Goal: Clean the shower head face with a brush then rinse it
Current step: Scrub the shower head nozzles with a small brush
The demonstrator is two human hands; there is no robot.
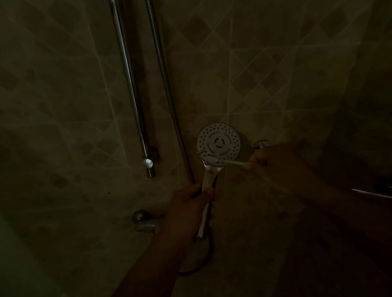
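Left hand (189,208) has its fingers wrapped round the handle of the round white perforated shower head (218,144), right hand (276,160) pinching a thin white brush (233,163) against its face; dim light, easy slip.

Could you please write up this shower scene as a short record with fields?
setting: dim tiled shower corner
left hand: grips the shower head by its handle, face toward the camera
right hand: holds a brush, tip on the lower edge of the face
water: none visible
wall fittings: chrome rail, hose
stage: brushing, rinse not yet done
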